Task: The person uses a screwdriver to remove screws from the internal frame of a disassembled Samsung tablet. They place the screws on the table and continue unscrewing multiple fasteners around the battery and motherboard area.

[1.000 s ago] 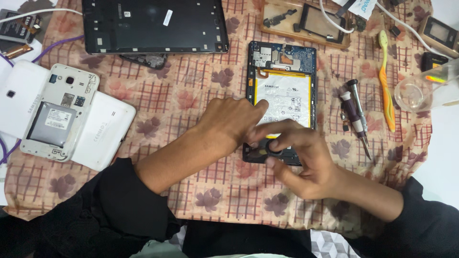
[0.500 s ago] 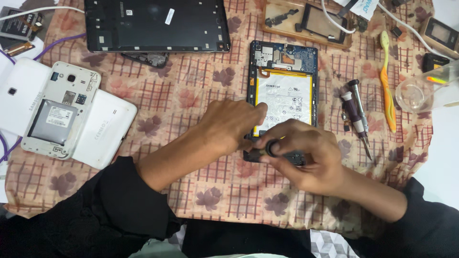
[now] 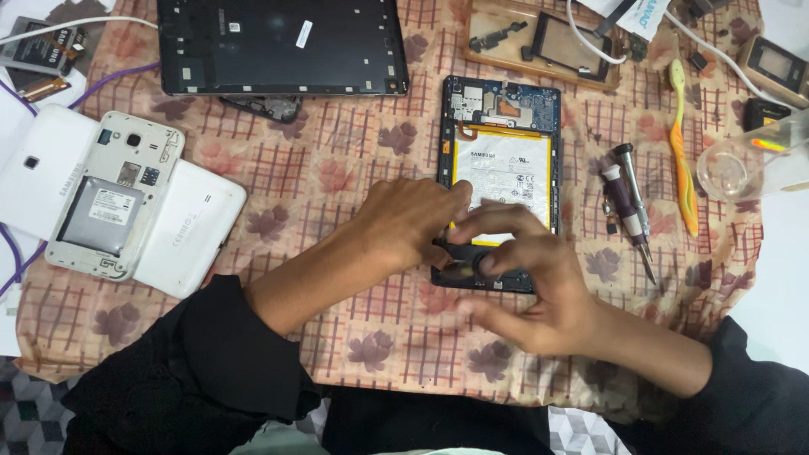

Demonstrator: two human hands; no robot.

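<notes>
So the opened tablet [image 3: 502, 181] is lying flat on the checked leaf-print cloth [image 3: 337, 185] over the tabletop, back cover off, white battery and blue board showing. Its long axis runs straight away from the person, board end far, bottom end close to them. Both hands are bunched up right at that near bottom edge.

The left hand [image 3: 413, 221] comes in from the left and sits knuckles-up on the lower left corner, fingers curled down onto the frame, looks like it's pinning it. Can't tell if anything's pinched underneath. The right hand [image 3: 539, 291] is on the lower right, blurry, fingers half spread and loosely curled, fingertips over the dark bottom strip. Might be a small part there, too smeared to say.

Neither is nearer really, both are on it. The purple screwdrivers [image 3: 628, 198] lie just to the right, untouched, next to an orange toothbrush [image 3: 684, 152].
</notes>
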